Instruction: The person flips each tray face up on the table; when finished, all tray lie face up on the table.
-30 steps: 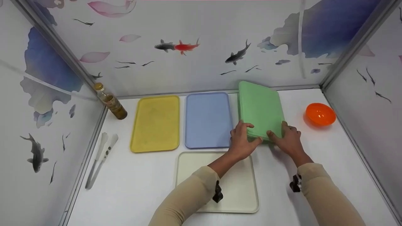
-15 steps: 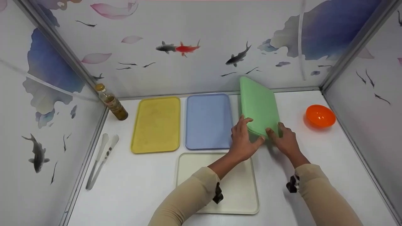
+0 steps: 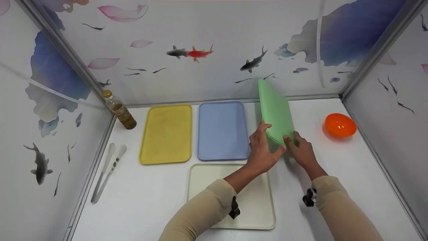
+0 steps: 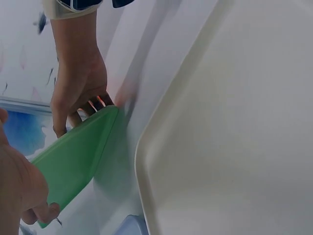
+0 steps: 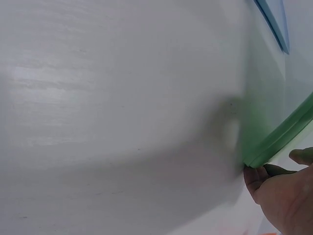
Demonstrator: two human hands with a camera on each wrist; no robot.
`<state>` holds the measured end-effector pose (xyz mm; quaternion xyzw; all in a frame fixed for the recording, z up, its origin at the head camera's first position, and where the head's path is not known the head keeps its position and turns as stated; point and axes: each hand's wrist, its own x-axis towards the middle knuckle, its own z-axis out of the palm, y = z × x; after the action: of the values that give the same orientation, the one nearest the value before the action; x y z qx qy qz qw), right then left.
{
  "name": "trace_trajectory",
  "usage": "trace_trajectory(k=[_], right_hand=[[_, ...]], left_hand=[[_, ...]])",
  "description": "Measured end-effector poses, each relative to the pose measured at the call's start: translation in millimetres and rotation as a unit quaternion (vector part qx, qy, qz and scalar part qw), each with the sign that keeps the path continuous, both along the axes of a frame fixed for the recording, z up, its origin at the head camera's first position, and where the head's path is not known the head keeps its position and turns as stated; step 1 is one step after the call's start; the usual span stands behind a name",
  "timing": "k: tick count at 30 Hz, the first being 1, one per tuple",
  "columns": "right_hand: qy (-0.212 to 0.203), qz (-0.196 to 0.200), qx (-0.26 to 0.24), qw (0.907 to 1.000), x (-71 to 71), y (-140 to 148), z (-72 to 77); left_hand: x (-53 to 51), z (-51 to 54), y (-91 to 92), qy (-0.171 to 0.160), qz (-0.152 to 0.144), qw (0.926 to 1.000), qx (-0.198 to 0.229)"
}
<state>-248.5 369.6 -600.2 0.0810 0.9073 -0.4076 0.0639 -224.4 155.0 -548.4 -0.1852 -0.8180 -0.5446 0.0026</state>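
A green tray (image 3: 277, 112) stands steeply tilted at the back right in the head view, its left side raised. My left hand (image 3: 262, 152) holds its left edge and near corner, the thumb at the near end. At the lower right corner, my right hand (image 3: 303, 152) grips the tray with the thumb on the upper face and the fingers behind. In the left wrist view both hands are on the green tray (image 4: 73, 161). The right wrist view shows the right hand's fingers (image 5: 253, 178) under the tray's corner (image 5: 279, 139).
A yellow tray (image 3: 166, 134) and a blue tray (image 3: 222, 130) lie along the back wall. A cream tray (image 3: 247, 201) lies in front, partly under the left arm. An orange bowl (image 3: 340, 125) stands right; an oil bottle (image 3: 121, 112) and tongs (image 3: 108, 172) are left.
The green tray has tipped up more steeply, its left side rising and its face turning to the right. Both hands have kept their hold; the left has shifted slightly right.
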Motion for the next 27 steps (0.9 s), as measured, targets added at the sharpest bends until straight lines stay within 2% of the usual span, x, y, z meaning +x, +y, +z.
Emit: trace_trajectory(k=[6, 15, 23, 27], right_hand=[[0.021, -0.001, -0.033, 0.9992, -0.7, -1.7, -0.7], [0.001, 0.005, -0.033, 0.9994, -0.9, -6.6, 0.3], [-0.008, 0.015, -0.035, 0.9993, -0.8, -8.4, 2.4], [0.005, 0.027, -0.036, 0.999, -0.9, -10.0, 2.9]], left_hand=[[3.0, 5.4, 0.8, 0.004, -0.005, 1.0, 0.007], [4.0, 11.3, 2.5, 0.007, -0.009, 0.9999, 0.005], [4.8, 16.0, 5.0, 0.034, -0.028, 0.999, -0.003], [4.8, 18.0, 6.1, 0.044, -0.031, 0.9986, 0.001]])
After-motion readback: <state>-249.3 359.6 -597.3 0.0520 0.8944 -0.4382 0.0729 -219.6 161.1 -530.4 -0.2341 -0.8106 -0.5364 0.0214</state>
